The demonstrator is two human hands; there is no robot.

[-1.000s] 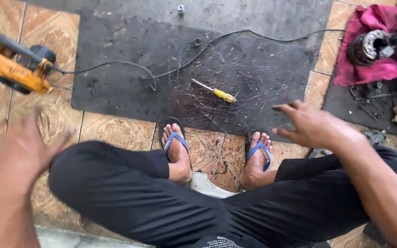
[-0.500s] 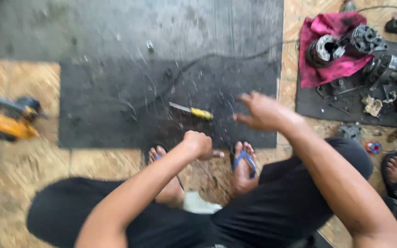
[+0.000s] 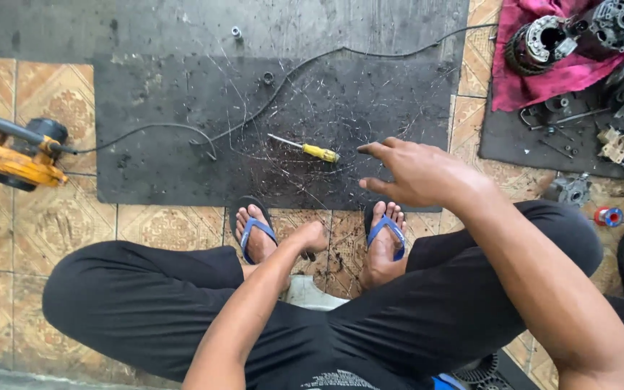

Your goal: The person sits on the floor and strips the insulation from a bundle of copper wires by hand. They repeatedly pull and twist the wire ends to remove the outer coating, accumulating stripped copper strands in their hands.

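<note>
Left hand [image 3: 310, 237] has dropped lower between the blue sandals [image 3: 258, 230], fingers curled, holding nothing visible. Right hand [image 3: 414, 172] hovers spread, empty, near the yellow-handled screwdriver [image 3: 306, 149] on the black mat [image 3: 160, 166].

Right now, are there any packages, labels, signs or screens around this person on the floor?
No packages, signs or screens show.
Shirt print: small pale marking on the black shirt, bottom middle, too small to make out.
</note>
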